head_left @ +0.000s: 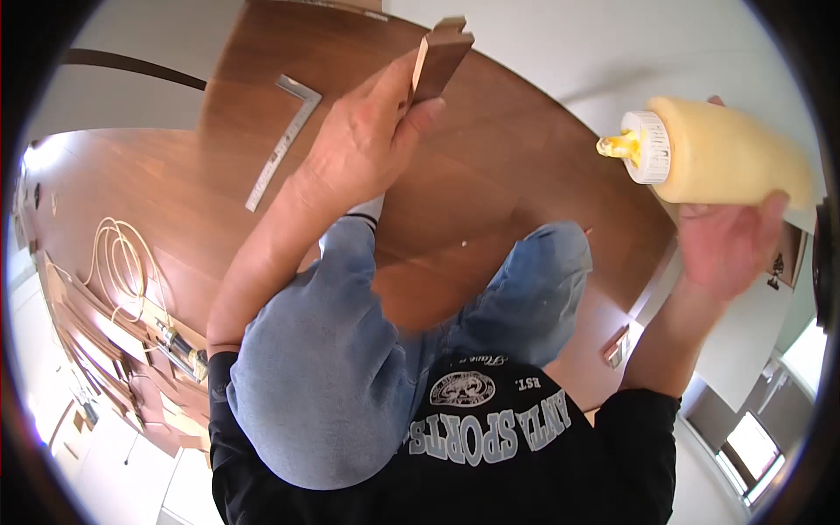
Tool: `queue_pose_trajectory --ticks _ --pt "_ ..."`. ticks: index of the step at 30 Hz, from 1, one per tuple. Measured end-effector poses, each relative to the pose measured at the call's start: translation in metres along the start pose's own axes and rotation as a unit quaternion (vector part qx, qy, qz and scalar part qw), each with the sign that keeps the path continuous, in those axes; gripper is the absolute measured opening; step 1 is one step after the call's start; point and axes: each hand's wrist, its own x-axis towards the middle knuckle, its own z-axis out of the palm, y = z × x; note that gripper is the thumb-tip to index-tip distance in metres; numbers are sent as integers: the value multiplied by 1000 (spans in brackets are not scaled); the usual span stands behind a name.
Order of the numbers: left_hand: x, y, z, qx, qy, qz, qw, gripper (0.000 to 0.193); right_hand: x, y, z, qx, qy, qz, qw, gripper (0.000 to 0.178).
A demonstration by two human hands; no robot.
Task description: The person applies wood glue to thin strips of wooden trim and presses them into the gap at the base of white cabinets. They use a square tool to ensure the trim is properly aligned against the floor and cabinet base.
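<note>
My left hand point(367, 131) is closed round a short brown strip of wood trim point(444, 63), raised over the brown wood floor point(490, 149). The strip's notched end points away from me. Off to the right, my right hand point(728, 245) grips a pale yellow squeeze bottle point(731, 153). The bottle lies on its side in the air, its white cap point(648, 147) and yellow-smeared nozzle point(617, 147) pointing left. Part of the fingers is hidden behind it. A metal carpenter's square point(284, 144) lies on the floor left of my left hand.
White walls point(560, 39) border the floor ahead and to the right. At the left are a coiled cream cord point(127, 262), a power tool point(181, 352) and several brown wood strips point(114, 350). My bent legs in jeans point(324, 376) take up the middle.
</note>
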Motion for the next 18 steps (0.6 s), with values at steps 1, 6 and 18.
queue_pose_trajectory --ticks 1,6,18 --pt "1 0 4 -9 -3 2 1000 29 -1 3 -17 50 -64 28 996 62" --pt "-9 -3 2 34 -54 44 997 29 -11 24 -24 121 -138 64 981 56" --pt "-6 28 0 16 -68 90 993 42 1 40 42 9 -47 -108 993 64"
